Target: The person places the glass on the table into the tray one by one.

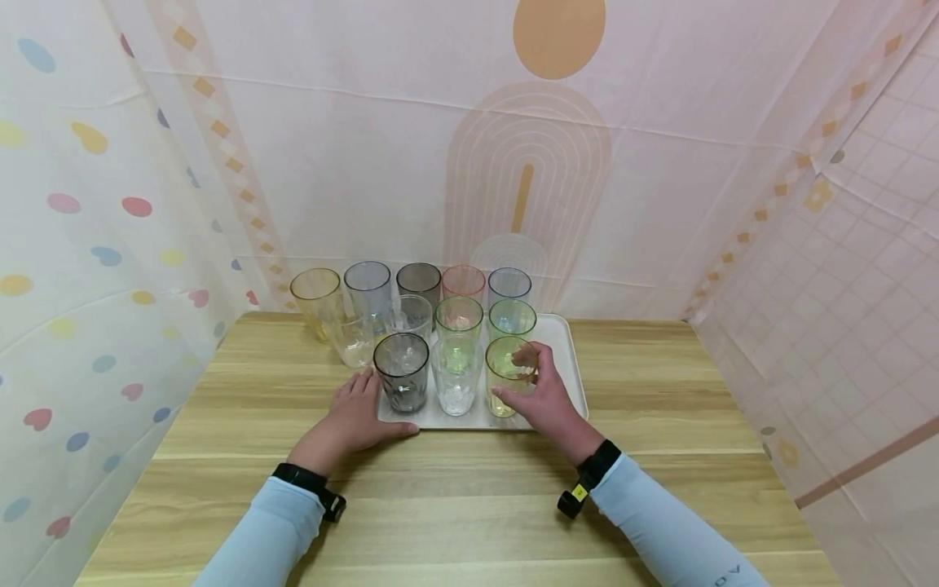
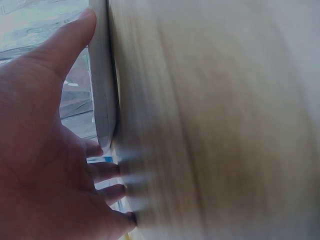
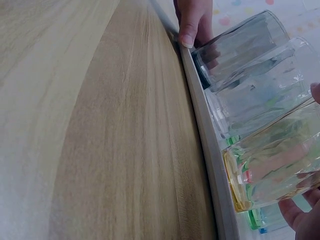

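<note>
My right hand (image 1: 552, 406) holds a yellow-tinted glass (image 1: 503, 398) at the front right of the white tray (image 1: 566, 371), thumb on the near side and fingers round the far right side. In the right wrist view the base of this glass sits just inside the tray's front rim (image 3: 201, 117). My left hand (image 1: 358, 417) rests at the tray's front left corner, its thumb along the front edge and its fingers spread along the left side. Beside it stands a dark grey glass (image 1: 402, 383). Between the grey and yellow glasses is a clear glass (image 1: 458, 387).
Green-rimmed glasses (image 1: 459, 316) stand behind the front row, with red-rimmed (image 1: 464, 281) and blue-rimmed (image 1: 509, 283) ones farther back. Left of the tray, on the wooden table (image 1: 455, 505), are an amber glass (image 1: 314, 297) and a clear one (image 1: 354, 346). A patterned curtain (image 1: 352, 179) hangs behind.
</note>
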`<state>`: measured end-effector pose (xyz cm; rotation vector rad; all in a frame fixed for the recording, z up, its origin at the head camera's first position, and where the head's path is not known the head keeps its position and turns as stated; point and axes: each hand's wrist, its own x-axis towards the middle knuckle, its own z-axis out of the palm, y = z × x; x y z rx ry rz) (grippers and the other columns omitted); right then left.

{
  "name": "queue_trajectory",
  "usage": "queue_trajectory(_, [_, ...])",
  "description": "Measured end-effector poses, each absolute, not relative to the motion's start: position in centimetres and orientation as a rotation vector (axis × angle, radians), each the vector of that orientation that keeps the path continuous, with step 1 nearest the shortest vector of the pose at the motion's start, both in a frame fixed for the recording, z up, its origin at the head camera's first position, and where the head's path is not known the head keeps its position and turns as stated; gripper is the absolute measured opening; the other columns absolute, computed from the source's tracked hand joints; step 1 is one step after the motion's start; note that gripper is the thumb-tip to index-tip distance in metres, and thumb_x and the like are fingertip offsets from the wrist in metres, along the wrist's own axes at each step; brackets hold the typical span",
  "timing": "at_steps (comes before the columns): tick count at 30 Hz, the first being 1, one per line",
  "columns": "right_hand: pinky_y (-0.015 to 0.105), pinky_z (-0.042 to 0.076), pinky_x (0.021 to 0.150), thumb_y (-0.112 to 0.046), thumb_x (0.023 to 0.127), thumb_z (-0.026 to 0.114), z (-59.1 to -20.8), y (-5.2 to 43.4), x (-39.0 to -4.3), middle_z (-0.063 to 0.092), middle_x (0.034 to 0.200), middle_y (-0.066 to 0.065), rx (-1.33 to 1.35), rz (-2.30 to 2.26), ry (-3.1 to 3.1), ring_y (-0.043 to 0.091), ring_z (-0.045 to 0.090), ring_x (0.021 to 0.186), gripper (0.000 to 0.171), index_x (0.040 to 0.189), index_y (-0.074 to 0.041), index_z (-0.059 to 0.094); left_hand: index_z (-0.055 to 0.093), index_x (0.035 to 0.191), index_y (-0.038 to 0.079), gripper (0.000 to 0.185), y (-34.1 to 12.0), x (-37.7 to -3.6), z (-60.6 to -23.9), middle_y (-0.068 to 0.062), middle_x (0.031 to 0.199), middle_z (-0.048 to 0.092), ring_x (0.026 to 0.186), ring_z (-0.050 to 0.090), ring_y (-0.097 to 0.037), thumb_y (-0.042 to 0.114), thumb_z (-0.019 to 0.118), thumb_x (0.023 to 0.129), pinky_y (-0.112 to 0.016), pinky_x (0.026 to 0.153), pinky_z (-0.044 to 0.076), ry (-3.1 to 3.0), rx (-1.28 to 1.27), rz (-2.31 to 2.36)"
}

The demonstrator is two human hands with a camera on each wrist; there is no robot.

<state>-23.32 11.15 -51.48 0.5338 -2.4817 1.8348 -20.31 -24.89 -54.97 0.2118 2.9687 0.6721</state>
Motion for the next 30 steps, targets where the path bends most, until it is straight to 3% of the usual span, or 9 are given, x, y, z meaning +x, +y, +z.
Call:
queue_trajectory(15, [0.058,0.041,0.121,-0.026,0.090,0.097,-51.7,11.8,-22.9,0.052,0.152,0.012,0.494,1.832,-2.502,0.029,0.049,0.144,0.096,0.160,-0.012,0.033,0.025,0.164,-0.020,0.141,-24.2,-19.5,-53.2,-0.045,0.170,0.024,0.157,0.023,-0.065,0.078,0.083,0.082,-0.075,0.129,0.019,2.973,0.221,0.628])
queue_trajectory(25, [0.059,0.039,0.125,-0.014,0.091,0.094,-51.8,14.8,-21.7,0.048,0.154,0.022,0.404,1.881,-2.470,0.043,0.047,0.147,0.096,0.163,-0.002,0.031,0.025,0.167,-0.015,0.140,-24.6,-19.6,-53.2,-0.042,0.172,0.024,0.158,0.023,-0.063,0.077,0.086,0.081,-0.073,0.130,0.021,2.933,0.218,0.668])
queue_trajectory(30, [0.059,0.038,0.127,-0.010,0.094,0.091,-51.9,16.8,-20.6,0.046,0.157,0.023,0.303,1.881,-2.494,0.041,0.046,0.149,0.092,0.162,-0.002,0.030,0.030,0.167,-0.010,0.130,-26.6,-19.4,-51.9,-0.042,0.168,0.030,0.154,0.031,-0.062,0.060,0.096,0.080,-0.073,0.126,0.031,2.855,0.211,0.921])
